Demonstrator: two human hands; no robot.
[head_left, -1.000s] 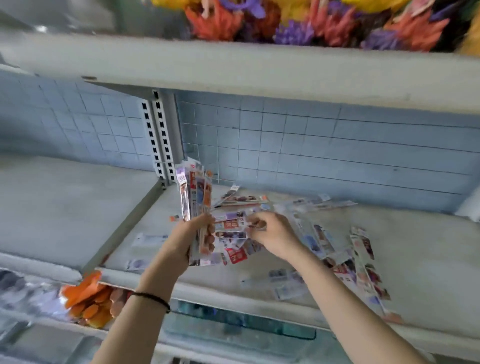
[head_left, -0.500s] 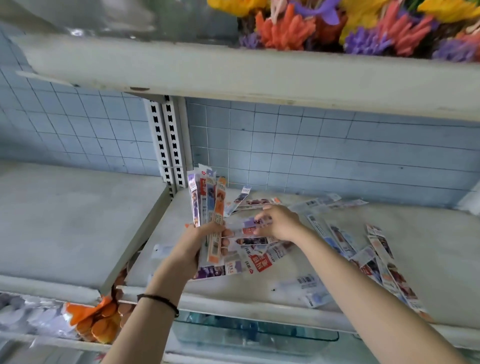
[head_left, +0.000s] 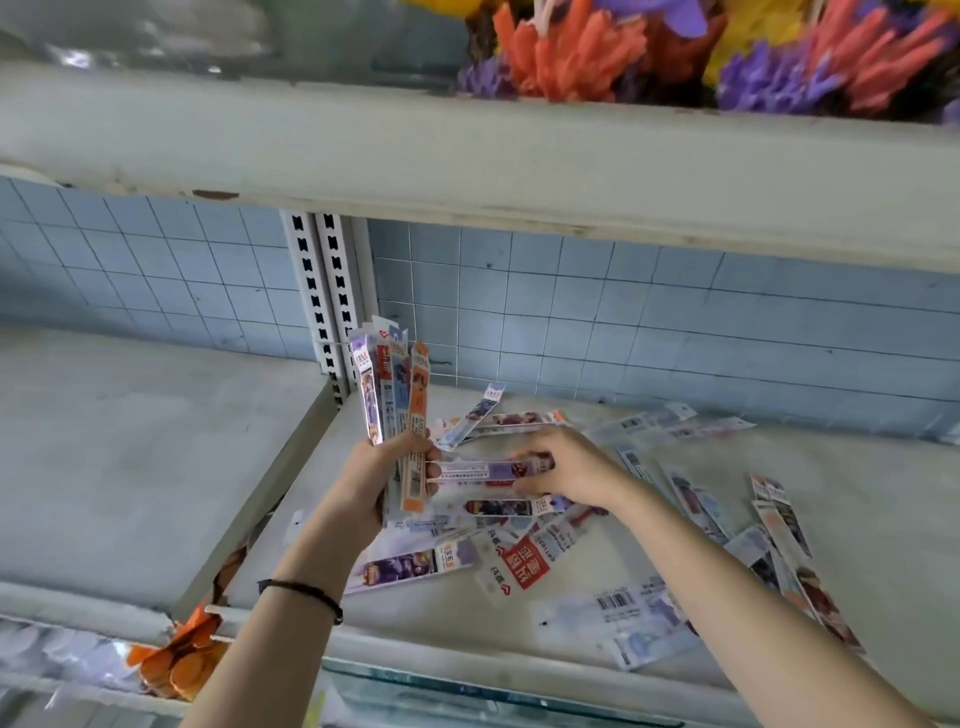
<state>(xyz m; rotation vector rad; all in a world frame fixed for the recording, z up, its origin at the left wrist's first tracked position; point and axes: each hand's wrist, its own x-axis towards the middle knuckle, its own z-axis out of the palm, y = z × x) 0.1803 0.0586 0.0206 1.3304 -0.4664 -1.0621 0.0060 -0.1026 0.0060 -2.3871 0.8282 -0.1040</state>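
Grey shelf (head_left: 857, 457) has loose packets (head_left: 524, 566) strewn over its middle and right. Left hand (head_left: 374, 483) grips an upright fan of packets (head_left: 395, 384) at the shelf's left end. Right hand (head_left: 566, 462) pinches one purple packet (head_left: 483, 470), held sideways just right of the fan, above the pile.

orange packet (head_left: 418, 415), perhaps purple packet (head_left: 488, 470)

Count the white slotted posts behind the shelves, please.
2. The left post and the right post stand side by side against the tiled wall, under the upper shelf. None seems hidden.
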